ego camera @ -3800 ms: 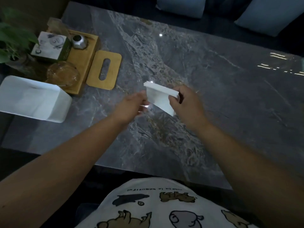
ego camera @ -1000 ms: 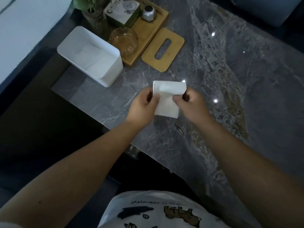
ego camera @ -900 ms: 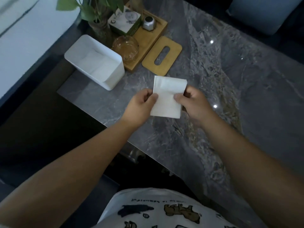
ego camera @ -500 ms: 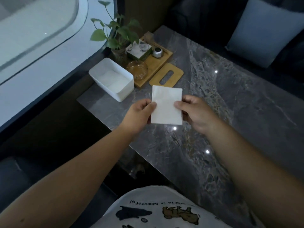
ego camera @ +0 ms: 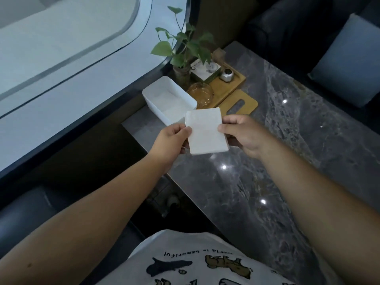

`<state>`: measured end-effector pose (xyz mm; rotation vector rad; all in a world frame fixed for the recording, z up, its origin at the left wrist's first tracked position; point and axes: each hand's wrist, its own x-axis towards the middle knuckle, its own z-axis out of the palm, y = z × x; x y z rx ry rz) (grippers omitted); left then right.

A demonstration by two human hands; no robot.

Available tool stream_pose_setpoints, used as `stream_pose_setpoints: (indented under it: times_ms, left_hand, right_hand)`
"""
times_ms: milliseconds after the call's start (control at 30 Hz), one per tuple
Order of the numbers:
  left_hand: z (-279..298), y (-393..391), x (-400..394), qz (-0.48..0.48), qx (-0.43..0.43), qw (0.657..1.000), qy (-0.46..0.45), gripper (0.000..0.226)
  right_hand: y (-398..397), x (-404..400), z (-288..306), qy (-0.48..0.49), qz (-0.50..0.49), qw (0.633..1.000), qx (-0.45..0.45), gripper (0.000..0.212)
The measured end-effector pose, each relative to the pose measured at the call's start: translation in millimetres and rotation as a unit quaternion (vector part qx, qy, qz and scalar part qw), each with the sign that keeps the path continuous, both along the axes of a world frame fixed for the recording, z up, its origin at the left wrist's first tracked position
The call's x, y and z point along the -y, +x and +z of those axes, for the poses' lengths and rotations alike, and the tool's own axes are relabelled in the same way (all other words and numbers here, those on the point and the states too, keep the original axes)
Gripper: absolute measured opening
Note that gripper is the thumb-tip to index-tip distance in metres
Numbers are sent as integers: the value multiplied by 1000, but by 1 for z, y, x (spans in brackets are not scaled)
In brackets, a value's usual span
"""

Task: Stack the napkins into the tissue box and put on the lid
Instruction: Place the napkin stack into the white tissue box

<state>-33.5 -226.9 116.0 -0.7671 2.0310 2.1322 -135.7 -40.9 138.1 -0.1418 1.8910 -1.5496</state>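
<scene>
Dim light falls on our grey marble table, which runs along a curved window ledge with a dark sofa and one blue cushion beyond. We hold one folded white napkin in the air above the table's near corner, facing up toward us. Our left hand pinches its left edge between thumb and fingers; our right hand pinches the right edge the same way. Just beyond the napkin stands one white tissue box, open on top, with white napkins already lying inside; we cannot count them. Its single bamboo lid, with one slot, lies flat on the marble to the right of the box. Next to the lid sits one wooden tray carrying one glass bowl, one small silver object and one printed green box. One potted plant rises behind the tissue box.
</scene>
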Motion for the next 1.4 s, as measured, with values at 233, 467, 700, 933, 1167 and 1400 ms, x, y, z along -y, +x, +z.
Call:
stream_pose_setpoints:
  times_ms: [233,467,700,933,1167,1400]
  left_hand:
    - [-24,-47,65,32,48,998,-20,18]
    - [-55,-85,106,36,108,991,-66,20]
    - [-68,-99,122,-31,128,977,-167,19]
    - [-68,-117,128,-122,145,938,-291,22]
    - [-66,-126,128,-205,188,885,-373,28]
    - [-57,-131,136,-321,187,864,-340,41]
  right_hand:
    - [-60,80,-14,146,43,984,-98,13]
    - [-112,151,-35,284,127,927,-211,29]
    - [-127,181,-60,410,269,804,-336,14]
    - [-135,193,-76,449,288,766,-359,17]
    - [-124,207,-89,484,322,721,-378,21]
    - [-116,198,-93,497,353,695,-382,17]
